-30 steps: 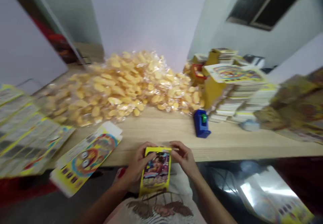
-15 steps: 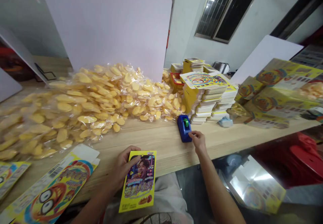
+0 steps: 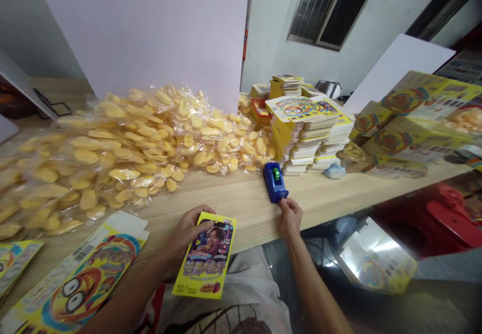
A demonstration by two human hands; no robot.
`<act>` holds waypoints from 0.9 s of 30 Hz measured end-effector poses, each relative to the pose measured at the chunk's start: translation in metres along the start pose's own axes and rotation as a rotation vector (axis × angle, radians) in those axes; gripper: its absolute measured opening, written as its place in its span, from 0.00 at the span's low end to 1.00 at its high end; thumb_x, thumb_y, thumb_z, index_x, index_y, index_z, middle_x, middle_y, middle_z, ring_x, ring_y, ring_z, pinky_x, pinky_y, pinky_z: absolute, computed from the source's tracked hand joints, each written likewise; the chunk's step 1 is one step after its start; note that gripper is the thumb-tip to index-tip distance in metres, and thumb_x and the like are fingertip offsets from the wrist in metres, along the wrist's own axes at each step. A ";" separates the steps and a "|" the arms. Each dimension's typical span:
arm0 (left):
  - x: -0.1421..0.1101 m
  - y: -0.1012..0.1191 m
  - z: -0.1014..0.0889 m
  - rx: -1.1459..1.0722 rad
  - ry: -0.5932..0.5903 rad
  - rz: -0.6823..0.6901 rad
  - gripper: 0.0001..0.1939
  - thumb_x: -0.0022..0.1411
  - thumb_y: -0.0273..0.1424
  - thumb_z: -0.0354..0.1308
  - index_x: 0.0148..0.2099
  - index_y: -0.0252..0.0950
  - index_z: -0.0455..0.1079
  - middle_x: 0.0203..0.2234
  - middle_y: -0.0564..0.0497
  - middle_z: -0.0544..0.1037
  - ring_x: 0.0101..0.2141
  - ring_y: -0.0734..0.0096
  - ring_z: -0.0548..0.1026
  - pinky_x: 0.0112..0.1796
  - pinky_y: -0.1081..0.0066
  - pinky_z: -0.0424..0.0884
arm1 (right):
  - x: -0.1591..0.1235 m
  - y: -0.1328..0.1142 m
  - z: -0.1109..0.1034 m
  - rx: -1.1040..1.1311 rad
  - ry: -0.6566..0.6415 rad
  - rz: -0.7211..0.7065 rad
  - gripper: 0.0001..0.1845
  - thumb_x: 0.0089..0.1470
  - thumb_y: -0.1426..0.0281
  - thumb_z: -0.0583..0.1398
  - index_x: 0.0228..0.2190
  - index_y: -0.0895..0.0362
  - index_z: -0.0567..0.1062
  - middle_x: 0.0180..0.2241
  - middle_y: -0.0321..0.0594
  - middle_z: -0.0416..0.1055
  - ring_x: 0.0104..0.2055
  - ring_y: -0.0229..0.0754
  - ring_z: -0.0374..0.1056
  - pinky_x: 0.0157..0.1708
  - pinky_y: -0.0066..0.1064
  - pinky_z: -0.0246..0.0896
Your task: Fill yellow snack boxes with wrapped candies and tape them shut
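Note:
A yellow printed packet (image 3: 205,261) with a picture of a person on its front is held over my lap by my left hand (image 3: 190,231), thumb on the front and fingers behind. My right hand (image 3: 290,216) is closed in a pinch at the near end of a blue tape dispenser (image 3: 274,183) carrying a green roll. Any strip of tape between those fingertips is too small to make out. Left of my left hand lies a flattened yellow carton (image 3: 90,279) with a cartoon face.
Clear bags of yellow oval pieces (image 3: 150,143) heap along the table (image 3: 226,198) before a white panel (image 3: 150,32). Stacked flat cartons (image 3: 305,133) stand behind the dispenser, near a red basket (image 3: 260,114). Yellow display boxes (image 3: 406,138) are at right; a red stool (image 3: 444,228) is below.
My right hand has shifted slightly left and toward me at the dispenser's front end. The packet in my left hand has tilted a little, and the camera view has moved slightly.

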State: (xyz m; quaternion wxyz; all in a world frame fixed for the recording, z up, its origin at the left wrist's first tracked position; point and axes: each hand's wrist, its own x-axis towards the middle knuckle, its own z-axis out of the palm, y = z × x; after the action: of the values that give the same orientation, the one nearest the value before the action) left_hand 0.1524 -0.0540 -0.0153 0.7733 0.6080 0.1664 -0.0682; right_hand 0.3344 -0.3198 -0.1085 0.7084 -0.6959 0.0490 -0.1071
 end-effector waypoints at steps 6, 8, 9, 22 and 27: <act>0.019 0.005 -0.005 0.181 -0.141 0.031 0.19 0.48 0.37 0.66 0.41 0.35 0.67 0.27 0.54 0.74 0.26 0.71 0.73 0.25 0.77 0.66 | -0.016 -0.031 -0.006 0.072 -0.240 0.197 0.20 0.37 0.54 0.67 0.21 0.57 0.70 0.24 0.35 0.67 0.29 0.40 0.66 0.35 0.36 0.65; 0.023 0.009 -0.005 0.214 -0.213 0.018 0.20 0.47 0.37 0.67 0.40 0.34 0.67 0.26 0.54 0.74 0.25 0.73 0.72 0.25 0.78 0.64 | -0.024 -0.056 0.002 0.018 -0.633 0.222 0.17 0.40 0.57 0.67 0.21 0.58 0.72 0.26 0.37 0.69 0.31 0.40 0.66 0.36 0.35 0.65; 0.025 0.011 -0.004 0.233 -0.249 0.012 0.21 0.46 0.38 0.67 0.40 0.33 0.68 0.26 0.55 0.74 0.24 0.73 0.71 0.24 0.78 0.63 | -0.027 -0.070 0.009 -0.035 -0.877 0.197 0.15 0.43 0.59 0.67 0.21 0.58 0.73 0.27 0.37 0.69 0.32 0.40 0.65 0.36 0.33 0.64; 0.024 0.007 -0.006 0.343 -0.432 0.182 0.19 0.45 0.39 0.69 0.36 0.32 0.73 0.29 0.52 0.75 0.31 0.71 0.70 0.33 0.75 0.64 | -0.062 -0.117 0.082 -0.613 -1.583 -0.281 0.10 0.47 0.67 0.63 0.21 0.59 0.71 0.21 0.33 0.66 0.24 0.34 0.58 0.24 0.26 0.50; 0.007 0.009 -0.008 0.235 -0.421 0.175 0.23 0.44 0.41 0.70 0.38 0.32 0.74 0.29 0.52 0.75 0.29 0.73 0.71 0.31 0.75 0.64 | -0.078 -0.108 0.074 -0.353 -1.499 0.079 0.18 0.41 0.59 0.69 0.27 0.59 0.72 0.22 0.32 0.67 0.24 0.34 0.61 0.23 0.25 0.51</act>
State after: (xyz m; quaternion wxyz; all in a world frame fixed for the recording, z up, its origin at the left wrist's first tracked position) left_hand 0.1606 -0.0435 -0.0108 0.7178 0.6782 -0.0607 -0.1452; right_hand 0.2659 -0.2316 -0.0053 0.4341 -0.6829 -0.4030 0.4277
